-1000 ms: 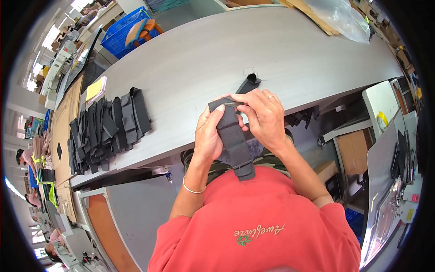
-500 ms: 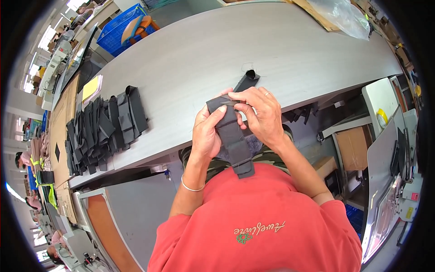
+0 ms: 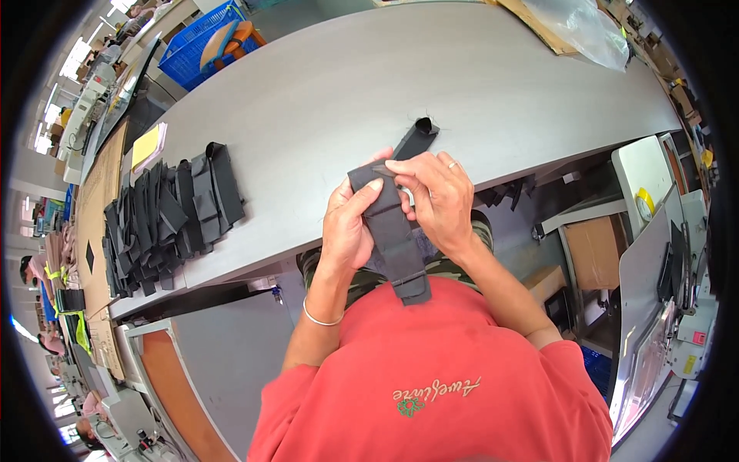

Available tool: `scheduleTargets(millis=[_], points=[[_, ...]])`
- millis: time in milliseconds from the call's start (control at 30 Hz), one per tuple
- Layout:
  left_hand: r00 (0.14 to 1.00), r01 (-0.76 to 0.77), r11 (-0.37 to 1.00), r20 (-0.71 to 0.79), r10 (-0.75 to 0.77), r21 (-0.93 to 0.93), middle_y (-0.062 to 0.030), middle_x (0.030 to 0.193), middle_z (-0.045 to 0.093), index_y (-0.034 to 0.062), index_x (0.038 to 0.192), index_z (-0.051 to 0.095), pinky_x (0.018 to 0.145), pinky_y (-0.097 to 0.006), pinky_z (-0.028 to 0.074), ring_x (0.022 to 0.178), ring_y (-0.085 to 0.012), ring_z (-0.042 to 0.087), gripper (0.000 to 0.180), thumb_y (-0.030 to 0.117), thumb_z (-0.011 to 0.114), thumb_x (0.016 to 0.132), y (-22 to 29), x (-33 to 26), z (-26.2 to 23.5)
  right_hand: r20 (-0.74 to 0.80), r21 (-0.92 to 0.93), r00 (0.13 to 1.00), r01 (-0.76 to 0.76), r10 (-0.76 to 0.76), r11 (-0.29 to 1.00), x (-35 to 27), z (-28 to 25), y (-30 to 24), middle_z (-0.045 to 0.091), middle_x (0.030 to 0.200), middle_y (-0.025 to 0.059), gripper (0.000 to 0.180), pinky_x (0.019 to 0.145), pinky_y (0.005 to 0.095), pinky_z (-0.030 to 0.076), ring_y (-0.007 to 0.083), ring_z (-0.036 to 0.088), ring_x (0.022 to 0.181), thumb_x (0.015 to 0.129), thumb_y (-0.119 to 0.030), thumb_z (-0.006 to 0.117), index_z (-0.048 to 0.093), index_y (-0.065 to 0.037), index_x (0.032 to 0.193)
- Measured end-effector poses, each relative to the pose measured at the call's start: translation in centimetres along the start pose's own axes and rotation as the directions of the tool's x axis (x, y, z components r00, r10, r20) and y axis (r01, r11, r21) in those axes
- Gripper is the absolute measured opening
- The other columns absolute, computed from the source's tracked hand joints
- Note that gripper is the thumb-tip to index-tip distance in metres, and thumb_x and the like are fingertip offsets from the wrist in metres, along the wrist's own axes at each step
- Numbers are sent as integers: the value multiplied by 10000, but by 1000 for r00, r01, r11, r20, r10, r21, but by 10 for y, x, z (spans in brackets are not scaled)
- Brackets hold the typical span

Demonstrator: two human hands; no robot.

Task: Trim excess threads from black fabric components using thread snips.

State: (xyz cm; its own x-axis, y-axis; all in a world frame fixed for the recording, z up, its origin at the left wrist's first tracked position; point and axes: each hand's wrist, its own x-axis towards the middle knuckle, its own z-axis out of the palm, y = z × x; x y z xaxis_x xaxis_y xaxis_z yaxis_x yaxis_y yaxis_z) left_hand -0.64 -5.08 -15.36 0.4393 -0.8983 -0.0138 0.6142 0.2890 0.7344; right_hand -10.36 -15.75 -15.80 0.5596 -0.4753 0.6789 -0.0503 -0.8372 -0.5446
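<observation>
Though the hold looks nearly unchanged from a second ago, the left hand grips the long dark-grey fabric strip across the grey worktop's near edge, the right hand pinching its upper end.

A grey table is bearing overlapping black fabric pieces; yellow-topped papers are lying beside them; a black strip is resting apart.

Bright light washes the tabletop, windows at left glare, fisheye edges bend.
</observation>
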Motion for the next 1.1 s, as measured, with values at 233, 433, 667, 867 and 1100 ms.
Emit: scheduleTargets(millis=[233, 433, 667, 867, 1100], points=[[999, 39, 990, 40, -34, -132, -119, 987, 546, 47, 1400, 341, 703, -429, 536, 811, -258, 569, 534, 398, 266, 1005, -4, 1, -4, 132, 379, 929, -369, 345, 848, 2, -9, 2, 643, 795, 50, 143, 703, 308, 461, 186, 585, 762, 848, -62, 595, 677, -83, 964], [998, 59, 991, 11, -58, -122, -104, 990, 545, 45, 1420, 309, 714, -412, 527, 825, -236, 555, 631, 502, 177, 1006, -6, -2, -4, 119, 330, 974, -223, 194, 917, 10, -22, -3, 603, 878, 48, 180, 664, 308, 481, 173, 608, 757, 834, -38, 616, 682, -93, 993], [995, 101, 979, 28, -97, -176, -99, 1035, 578, 51, 1410, 344, 751, -377, 525, 842, -186, 574, 643, 504, 130, 1007, -7, -4, -1, 272, 342, 942, -287, 198, 895, 8, -16, -9, 554, 895, 43, 189, 575, 323, 472, 138, 610, 606, 800, -11, 637, 688, -114, 950], [986, 144, 978, -64, -155, -148, -104, 1049, 581, 23, 1380, 369, 770, -375, 519, 881, -204, 590, 649, 494, 120, 1010, -6, -7, 9, 182, 229, 983, -13, -30, 973, 11, -12, -7, 560, 897, 55, 248, 462, 257, 458, 129, 575, 612, 769, 69, 610, 689, -65, 962], [985, 157, 980, -48, -164, -124, -116, 1056, 580, 12, 1271, 451, 770, -385, 521, 876, -222, 597, 623, 490, 146, 1012, -8, -7, 10, 149, 167, 988, 27, -52, 986, 13, -11, -2, 572, 887, 57, 219, 525, 292, 459, 163, 582, 641, 765, 45, 627, 693, -76, 936]])
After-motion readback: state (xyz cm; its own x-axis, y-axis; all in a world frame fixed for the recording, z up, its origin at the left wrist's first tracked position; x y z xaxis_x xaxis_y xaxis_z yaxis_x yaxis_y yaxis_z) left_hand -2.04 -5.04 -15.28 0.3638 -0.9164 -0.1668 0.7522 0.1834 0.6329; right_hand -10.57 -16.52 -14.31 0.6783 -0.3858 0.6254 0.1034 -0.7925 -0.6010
